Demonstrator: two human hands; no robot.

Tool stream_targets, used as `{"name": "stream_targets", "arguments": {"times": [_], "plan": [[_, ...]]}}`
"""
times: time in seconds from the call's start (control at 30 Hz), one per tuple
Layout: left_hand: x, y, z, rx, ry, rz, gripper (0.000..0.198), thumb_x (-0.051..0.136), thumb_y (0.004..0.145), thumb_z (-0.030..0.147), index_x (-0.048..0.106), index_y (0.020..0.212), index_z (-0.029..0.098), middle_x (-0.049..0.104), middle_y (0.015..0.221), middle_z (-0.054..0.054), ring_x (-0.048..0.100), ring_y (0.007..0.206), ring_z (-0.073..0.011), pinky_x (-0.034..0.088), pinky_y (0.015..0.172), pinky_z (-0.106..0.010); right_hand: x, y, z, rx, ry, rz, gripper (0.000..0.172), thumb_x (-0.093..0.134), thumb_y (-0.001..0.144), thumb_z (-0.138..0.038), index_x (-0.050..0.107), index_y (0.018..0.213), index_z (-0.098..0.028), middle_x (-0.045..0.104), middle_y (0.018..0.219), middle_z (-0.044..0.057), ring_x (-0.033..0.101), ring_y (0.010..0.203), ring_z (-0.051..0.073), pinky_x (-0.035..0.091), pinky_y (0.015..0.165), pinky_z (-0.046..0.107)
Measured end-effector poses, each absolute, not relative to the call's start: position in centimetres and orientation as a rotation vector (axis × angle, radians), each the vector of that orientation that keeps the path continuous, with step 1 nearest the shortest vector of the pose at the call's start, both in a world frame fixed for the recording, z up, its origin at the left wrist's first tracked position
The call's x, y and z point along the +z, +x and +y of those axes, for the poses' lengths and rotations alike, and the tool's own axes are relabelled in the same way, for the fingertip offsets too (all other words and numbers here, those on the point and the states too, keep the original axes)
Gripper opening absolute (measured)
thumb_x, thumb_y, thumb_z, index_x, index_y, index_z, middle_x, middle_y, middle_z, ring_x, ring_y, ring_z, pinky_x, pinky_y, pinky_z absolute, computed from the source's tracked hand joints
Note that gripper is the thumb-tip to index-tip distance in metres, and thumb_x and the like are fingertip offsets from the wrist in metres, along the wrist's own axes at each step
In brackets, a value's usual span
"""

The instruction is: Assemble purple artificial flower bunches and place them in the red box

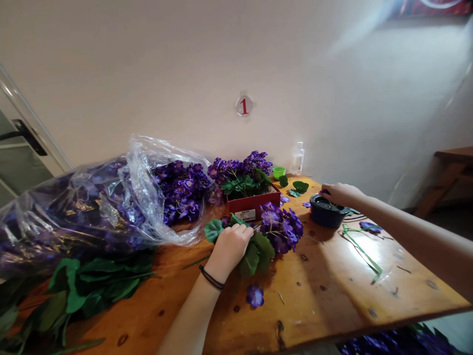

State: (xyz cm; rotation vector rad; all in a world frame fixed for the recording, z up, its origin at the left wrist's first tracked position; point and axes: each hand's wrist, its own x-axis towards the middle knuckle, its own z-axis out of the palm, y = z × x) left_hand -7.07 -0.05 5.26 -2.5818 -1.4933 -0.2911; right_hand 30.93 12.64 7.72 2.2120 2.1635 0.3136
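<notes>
My left hand (pixel 232 246), a dark band at its wrist, is closed around the stem of an artificial flower spray. The spray's purple blossoms (pixel 281 227) point to the right, and its green leaves (pixel 256 254) spread around my fingers. Over a dark round pot (pixel 327 213) on the right side of the table, my right hand (pixel 340 194) is closed with its fingertips at the rim. A small purple flower piece (pixel 324 192) shows at those fingertips, partly hidden. What lies inside the pot is hard to make out.
A clear plastic bag (pixel 107 202) of purple flowers fills the left. Behind my left hand stands a red box (pixel 254 204) with more sprays. Loose leaves (pixel 99 281), a fallen blossom (pixel 254 296), a green cup (pixel 279 172), a bottle (pixel 297 159) and green stems (pixel 364 254) lie about.
</notes>
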Motion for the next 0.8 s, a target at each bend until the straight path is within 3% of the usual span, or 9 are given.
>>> {"name": "stream_targets", "arguments": {"times": [0.13, 0.27, 0.57, 0.8], "plan": [[5.1, -7.1, 0.3, -0.304, -2.581, -1.442, 0.030, 0.052, 0.090, 0.033, 0.055, 0.114, 0.017, 0.057, 0.116, -0.009, 0.058, 0.097, -0.0188, 0.051, 0.083, -0.040, 8.4, 31.5, 12.8, 0.313, 2.235, 2.170, 0.046, 0.033, 0.088, -0.049, 0.063, 0.107, -0.019, 0.068, 0.094, 0.015, 0.062, 0.075, 0.028, 0.037, 0.058, 0.032], [5.0, -7.1, 0.4, -0.331, -2.561, -1.392, 0.018, 0.046, 0.093, 0.025, 0.060, 0.099, 0.016, 0.062, 0.097, -0.007, 0.058, 0.091, -0.0170, 0.048, 0.082, -0.033, 8.9, 31.9, 13.0, 0.276, 2.249, 2.178, 0.040, 0.041, 0.086, -0.046, 0.066, 0.098, -0.018, 0.068, 0.087, 0.015, 0.061, 0.070, 0.025, 0.037, 0.057, 0.031], [4.5, -7.3, 0.8, -0.344, -2.468, -1.270, 0.020, 0.040, 0.094, 0.022, 0.059, 0.090, 0.018, 0.062, 0.082, -0.004, 0.058, 0.083, -0.0184, 0.044, 0.068, -0.028, 8.2, 31.5, 12.9, 0.163, 2.506, 2.230, 0.030, 0.051, 0.083, -0.040, 0.067, 0.093, -0.017, 0.067, 0.084, 0.014, 0.057, 0.065, 0.020, 0.032, 0.057, 0.029], [4.6, -7.4, 0.7, -0.388, -2.435, -1.233, 0.019, 0.043, 0.093, 0.022, 0.058, 0.084, 0.018, 0.062, 0.080, -0.003, 0.058, 0.079, -0.0179, 0.043, 0.066, -0.028, 10.8, 32.6, 11.6, 0.270, 2.944, 2.295, 0.040, 0.039, 0.091, -0.041, 0.063, 0.101, -0.011, 0.065, 0.088, 0.019, 0.048, 0.061, 0.014, 0.026, 0.059, 0.031]]}}
